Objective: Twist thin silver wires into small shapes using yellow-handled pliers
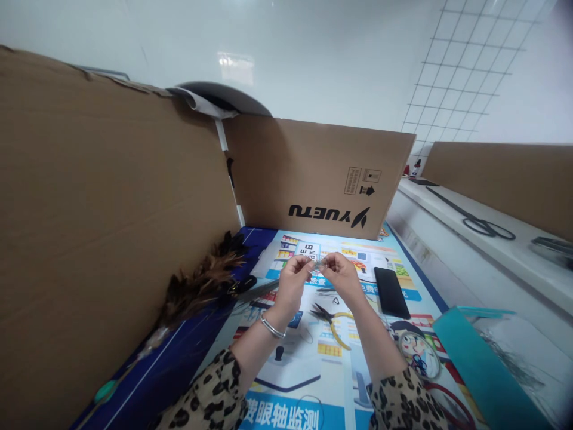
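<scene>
Pinching a tiny blurred piece [318, 264], left hand [293, 282] and right hand [344, 278], upside-down "YUETU" [329, 214] on cardboard [308, 167]

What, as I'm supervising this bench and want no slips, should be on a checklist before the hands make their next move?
1. Both hands at the small piece: ok; the left hand and right hand meet at it.
2. Small piece held securely: cannot tell; it is too small to judge.
3. Space between the forearms clear: not ok; yellow-handled pliers lie there.
4. Phone clear of the right forearm: ok; the phone lies apart, to its right.
5. Teal box clear of both hands: ok; it stands well off to the right.
</scene>
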`<state>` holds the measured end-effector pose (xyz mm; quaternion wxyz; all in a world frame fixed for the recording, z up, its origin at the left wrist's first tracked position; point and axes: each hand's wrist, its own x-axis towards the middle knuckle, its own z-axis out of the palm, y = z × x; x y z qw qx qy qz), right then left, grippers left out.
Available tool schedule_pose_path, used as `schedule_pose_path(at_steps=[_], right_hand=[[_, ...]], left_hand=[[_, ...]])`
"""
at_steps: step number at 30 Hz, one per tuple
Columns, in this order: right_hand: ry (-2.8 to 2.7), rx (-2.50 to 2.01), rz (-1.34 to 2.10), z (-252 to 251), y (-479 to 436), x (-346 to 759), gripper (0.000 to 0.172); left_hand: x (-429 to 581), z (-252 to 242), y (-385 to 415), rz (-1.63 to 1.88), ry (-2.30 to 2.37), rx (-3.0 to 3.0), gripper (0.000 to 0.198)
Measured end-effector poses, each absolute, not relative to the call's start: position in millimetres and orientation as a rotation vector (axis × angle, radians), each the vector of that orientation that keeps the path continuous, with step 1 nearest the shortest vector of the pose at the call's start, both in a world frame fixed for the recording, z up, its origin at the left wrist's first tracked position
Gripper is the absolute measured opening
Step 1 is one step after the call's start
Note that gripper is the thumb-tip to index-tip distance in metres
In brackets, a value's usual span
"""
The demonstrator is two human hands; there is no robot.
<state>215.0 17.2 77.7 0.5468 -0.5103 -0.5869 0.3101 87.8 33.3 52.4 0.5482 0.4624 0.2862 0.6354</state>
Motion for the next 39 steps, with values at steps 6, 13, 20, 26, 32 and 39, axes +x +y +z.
schedule_pose_path(at_steps=[6,13,20,26,32,39], right_hand=[[-1.440,-1.272,0.617,75.5,18.3,215.0,0.015],[-1.550,-1.356,0.380,72.7,17.9,216.8,0.024],[-1.624,-1.423,0.171,66.8,20.4,218.9,0.029],[-1.646,-1.423,0.166,68.5,20.1,222.3,0.029],[-1.636,-1.393,0.175,68.1,21.1,223.2,0.029],[-1.622,-1.395,0.178,68.5,20.3,222.3,0.028]], left_hand=[[87.0,50.9,35.8,1.466,0.634,1.054,0.019],[85.5,51.0,35.6,1.415,0.612,1.035,0.018],[84.5,53.8,34.1,1.338,0.523,0.970,0.014],[82.9,55.9,33.8,1.382,0.496,0.941,0.023],[83.4,59.2,30.8,1.387,0.504,0.971,0.022],[84.8,56.6,31.7,1.401,0.495,0.949,0.030]])
